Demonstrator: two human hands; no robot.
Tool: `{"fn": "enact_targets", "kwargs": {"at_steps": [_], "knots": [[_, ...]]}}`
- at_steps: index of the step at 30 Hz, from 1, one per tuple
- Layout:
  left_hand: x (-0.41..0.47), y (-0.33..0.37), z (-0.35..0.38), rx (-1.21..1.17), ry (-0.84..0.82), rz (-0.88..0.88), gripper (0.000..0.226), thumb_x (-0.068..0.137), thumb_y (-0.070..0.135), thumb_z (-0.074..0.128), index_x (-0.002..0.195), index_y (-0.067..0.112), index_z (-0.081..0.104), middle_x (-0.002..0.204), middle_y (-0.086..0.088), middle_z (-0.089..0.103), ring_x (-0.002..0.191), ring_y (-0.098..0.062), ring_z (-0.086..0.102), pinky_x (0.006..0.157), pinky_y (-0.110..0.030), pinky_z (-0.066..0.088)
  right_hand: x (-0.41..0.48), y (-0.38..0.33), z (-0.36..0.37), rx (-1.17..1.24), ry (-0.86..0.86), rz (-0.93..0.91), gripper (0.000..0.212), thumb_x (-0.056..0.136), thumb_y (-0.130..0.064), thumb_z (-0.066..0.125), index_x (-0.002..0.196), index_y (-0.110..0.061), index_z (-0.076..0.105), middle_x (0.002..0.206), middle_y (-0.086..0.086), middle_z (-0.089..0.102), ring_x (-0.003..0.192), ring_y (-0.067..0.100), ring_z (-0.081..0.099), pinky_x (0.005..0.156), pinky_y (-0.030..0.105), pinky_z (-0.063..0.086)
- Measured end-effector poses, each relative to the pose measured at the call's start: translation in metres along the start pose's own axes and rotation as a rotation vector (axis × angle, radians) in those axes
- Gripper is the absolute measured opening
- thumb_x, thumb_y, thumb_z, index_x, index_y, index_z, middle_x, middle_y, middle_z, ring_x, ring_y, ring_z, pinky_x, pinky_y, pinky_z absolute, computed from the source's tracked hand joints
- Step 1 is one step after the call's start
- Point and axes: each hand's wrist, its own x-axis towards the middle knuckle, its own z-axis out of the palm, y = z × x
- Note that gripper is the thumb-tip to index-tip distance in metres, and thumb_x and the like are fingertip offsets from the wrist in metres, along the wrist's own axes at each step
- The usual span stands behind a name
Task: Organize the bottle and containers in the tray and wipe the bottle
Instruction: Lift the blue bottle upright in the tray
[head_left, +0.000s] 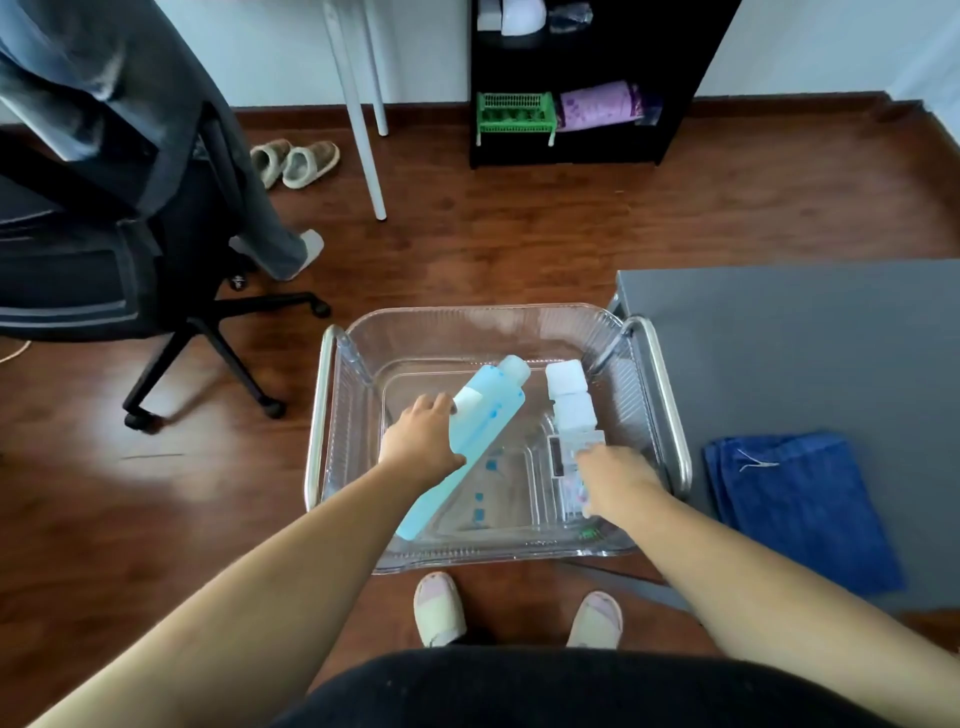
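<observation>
The blue bottle is inside the clear tray, lying on a slant across the left half, white cap aimed at the tray's far wall and base down by the near wall. The left hand has its fingers wrapped round the bottle's middle, a firm hold. Over on the tray's right side, two white containers sit one behind the other against the far corner, and just nearer than them is a clear container with the right hand closed over it, fingers curled down on top.

So this looks like the organizing step, both hands working at once. The bottle is not yet seated; my read is it wants standing up or laying flat beside that right-hand row. Wiping seems still to do: the blue cloth lies folded outside the tray, off its right, on the grey table. A hand must let go to fetch it.
</observation>
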Motion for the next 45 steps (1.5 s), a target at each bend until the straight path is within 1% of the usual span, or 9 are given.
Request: {"fn": "enact_targets", "kwargs": {"at_steps": [6, 11, 18, 23, 27, 31, 38, 41, 45], "knots": [[-0.002, -0.005, 0.003, -0.032, 0.003, -0.022, 0.064, 0.072, 0.032, 0.076, 0.126, 0.024, 0.044, 0.125, 0.000, 0.050, 0.107, -0.021, 0.053, 0.069, -0.033, 0.048, 0.001, -0.003, 0.003, -0.023, 0.084, -0.095, 0.035, 0.082, -0.019, 0.065, 0.116, -0.011, 0.056, 0.113, 0.008, 0.062, 0.104, 0.027, 0.059, 0.090, 0.036, 0.043], [-0.003, -0.009, 0.000, -0.057, 0.018, -0.039, 0.065, 0.072, 0.036, 0.077, 0.125, 0.023, 0.043, 0.124, 0.000, 0.052, 0.103, -0.020, 0.055, 0.068, -0.035, 0.052, 0.000, 0.001, -0.015, 0.133, 0.073, -0.054, 0.035, 0.076, -0.023, 0.071, 0.106, -0.011, 0.058, 0.109, 0.008, 0.061, 0.096, 0.030, 0.062, 0.080, 0.035, 0.049], [0.019, -0.015, -0.014, -0.199, -0.040, -0.080, 0.076, 0.071, 0.040, 0.080, 0.132, 0.017, 0.042, 0.134, -0.004, 0.049, 0.110, -0.023, 0.055, 0.088, -0.041, 0.053, 0.027, -0.023, -0.048, 0.972, 0.150, 0.120, 0.028, 0.084, -0.035, 0.066, 0.102, -0.014, 0.061, 0.091, -0.003, 0.059, 0.081, 0.014, 0.056, 0.064, 0.026, 0.044], [0.041, -0.018, -0.015, -0.341, -0.209, -0.111, 0.077, 0.071, 0.038, 0.081, 0.133, 0.016, 0.041, 0.129, -0.006, 0.051, 0.097, -0.021, 0.057, 0.076, -0.032, 0.056, 0.056, -0.045, -0.040, 1.356, -0.009, 0.279, 0.028, 0.086, -0.029, 0.065, 0.101, -0.005, 0.062, 0.106, 0.017, 0.069, 0.101, 0.031, 0.065, 0.091, 0.043, 0.053], [0.057, -0.017, -0.010, -0.441, -0.357, -0.122, 0.077, 0.072, 0.042, 0.079, 0.134, 0.014, 0.043, 0.127, -0.006, 0.055, 0.107, -0.022, 0.056, 0.087, -0.033, 0.049, 0.073, -0.052, -0.033, 1.698, -0.144, 0.365, 0.030, 0.086, -0.023, 0.067, 0.108, -0.004, 0.059, 0.120, 0.015, 0.063, 0.110, 0.027, 0.061, 0.088, 0.035, 0.054], [0.072, -0.013, -0.013, -0.504, -0.449, -0.161, 0.051, 0.076, 0.048, 0.073, 0.117, 0.021, 0.059, 0.108, 0.002, 0.059, 0.095, -0.017, 0.059, 0.079, -0.028, 0.044, 0.086, -0.051, -0.030, 1.978, -0.209, 0.421, 0.033, 0.085, -0.021, 0.068, 0.112, -0.008, 0.054, 0.126, 0.015, 0.059, 0.115, 0.029, 0.058, 0.096, 0.042, 0.051], [0.076, -0.011, -0.024, -0.689, -0.378, -0.227, 0.030, 0.068, 0.040, 0.082, 0.091, 0.031, 0.066, 0.093, 0.008, 0.070, 0.080, -0.007, 0.066, 0.069, -0.024, 0.053, 0.092, -0.050, -0.056, 1.908, -0.236, 0.291, 0.035, 0.085, -0.026, 0.064, 0.117, -0.013, 0.059, 0.121, 0.008, 0.064, 0.110, 0.022, 0.062, 0.094, 0.044, 0.052], [0.067, -0.006, -0.036, -0.706, -0.244, -0.259, 0.046, 0.063, 0.042, 0.084, 0.097, 0.023, 0.060, 0.086, 0.011, 0.062, 0.081, -0.010, 0.063, 0.066, -0.025, 0.052, 0.088, -0.047, -0.069, 1.813, -0.202, 0.211, 0.035, 0.082, -0.029, 0.066, 0.113, -0.015, 0.063, 0.119, 0.005, 0.066, 0.111, 0.021, 0.061, 0.098, 0.048, 0.049], [0.044, -0.003, -0.051, -0.761, -0.148, -0.252, 0.057, 0.062, 0.041, 0.085, 0.106, 0.021, 0.055, 0.104, 0.002, 0.066, 0.087, -0.013, 0.065, 0.069, -0.025, 0.054, 0.077, -0.047, -0.083, 1.688, -0.080, 0.171, 0.049, 0.068, -0.037, 0.073, 0.110, -0.014, 0.060, 0.114, 0.005, 0.067, 0.106, 0.024, 0.063, 0.094, 0.048, 0.051]]}}
